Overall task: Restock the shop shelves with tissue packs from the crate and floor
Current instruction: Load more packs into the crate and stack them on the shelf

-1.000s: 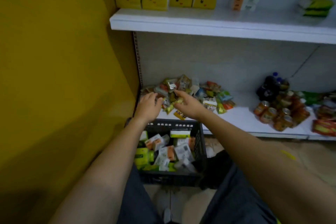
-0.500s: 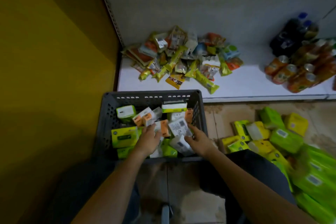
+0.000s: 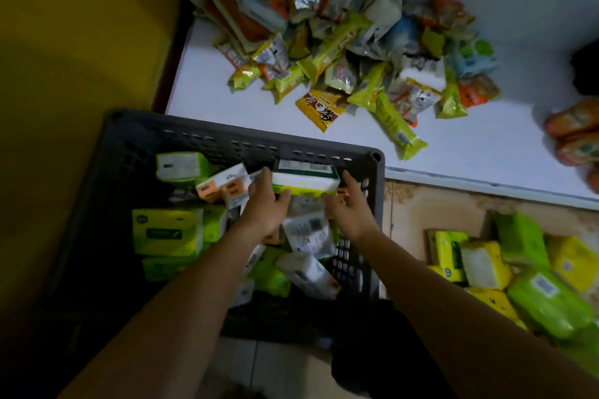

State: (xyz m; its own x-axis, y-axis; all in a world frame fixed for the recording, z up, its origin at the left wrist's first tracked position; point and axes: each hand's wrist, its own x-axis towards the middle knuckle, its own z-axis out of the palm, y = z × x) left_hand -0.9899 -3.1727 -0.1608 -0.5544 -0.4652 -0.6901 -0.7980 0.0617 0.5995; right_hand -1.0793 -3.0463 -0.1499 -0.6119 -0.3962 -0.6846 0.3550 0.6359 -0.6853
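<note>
A big yellow wall (image 3: 81, 74) is filling the left side of the room. Next to it a white bottom shelf (image 3: 470, 129) is running off to the right. A dark plastic crate (image 3: 227, 146) is sitting low in front of the shelf, close to the wall, with its far rim up against the shelf edge as far as I can tell. A heap of snack packets (image 3: 340, 52) is lying on the shelf behind the crate, and some orange cans (image 3: 573, 133) are lying at the far right edge, well apart from the heap. To the right of the crate, a bunch of green and yellow tissue packs (image 3: 547, 298) is lying in a jumble on the tan floor (image 3: 431, 204). More tissue packs (image 3: 167, 232) are lying inside the crate, green ones on the left side and small white and orange ones near the middle. The person is reaching both bare arms down into the crate. Between the hands, a green and white tissue pack (image 3: 304, 180) is being held flat, near the far rim and above the other packs. The left hand (image 3: 264, 204) is taking its left end in a tight grip, fingers curling round the end and thumb going under it. The right hand (image 3: 351, 207) is doing the same at the right end, its grip closing on that end of the pack.
</note>
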